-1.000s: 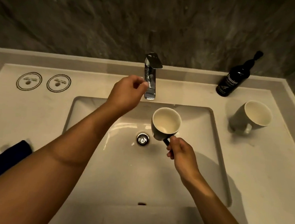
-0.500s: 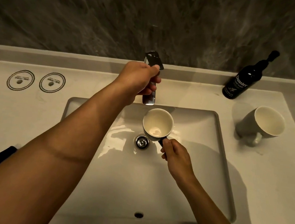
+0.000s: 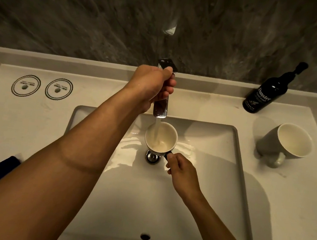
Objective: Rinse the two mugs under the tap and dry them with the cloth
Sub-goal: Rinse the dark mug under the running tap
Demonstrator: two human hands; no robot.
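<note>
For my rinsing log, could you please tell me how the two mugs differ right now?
The dark mug with the cream inside is held by its handle in the right hand under the tap's stream; the grey mug with the cream inside stands unheld on the white counter. The first holds water; the second looks empty. Both are upright.

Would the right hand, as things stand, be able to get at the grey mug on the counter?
Probably not right away: the right hand grips the handle of the mug under the tap's stream. The path to the grey mug looks open, with only bare counter between.
</note>
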